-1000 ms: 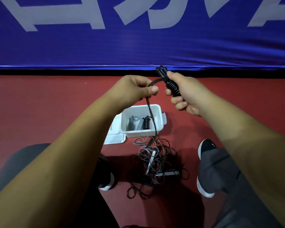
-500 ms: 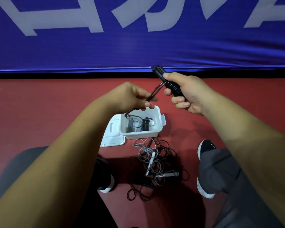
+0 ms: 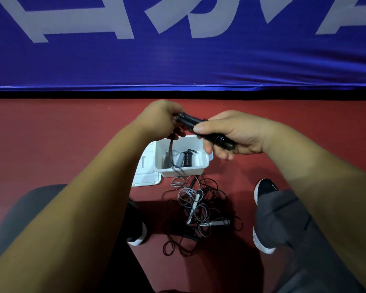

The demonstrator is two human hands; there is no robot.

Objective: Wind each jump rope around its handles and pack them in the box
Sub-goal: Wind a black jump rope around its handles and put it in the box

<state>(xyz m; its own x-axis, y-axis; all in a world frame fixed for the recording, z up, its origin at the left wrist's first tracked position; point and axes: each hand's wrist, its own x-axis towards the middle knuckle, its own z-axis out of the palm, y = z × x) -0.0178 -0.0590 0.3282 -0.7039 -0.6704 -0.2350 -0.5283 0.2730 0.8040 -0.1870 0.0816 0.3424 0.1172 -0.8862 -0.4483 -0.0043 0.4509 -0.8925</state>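
My right hand (image 3: 235, 134) grips a pair of black jump rope handles (image 3: 216, 138) with cord wound around them, lying tilted above the box. At their far end my left hand (image 3: 159, 121) pinches the black cord, and the loose tail (image 3: 170, 144) hangs from it toward the box. The white box (image 3: 201, 169) stands open on the red floor and holds a grey wound rope (image 3: 179, 159) and a black wound rope (image 3: 187, 157). Below the box lies a tangle of grey and black ropes (image 3: 195, 210) with white and black handles.
The box's white lid (image 3: 145, 172) lies flat at its left side. My two black shoes (image 3: 264, 189) and grey trouser legs flank the tangle. A blue banner (image 3: 178, 60) with pale lettering stands along the far edge of the floor.
The handles have tilted from pointing up to lying nearly level. My left hand has moved up to their far end with the cord, and the hanging tail has grown shorter.
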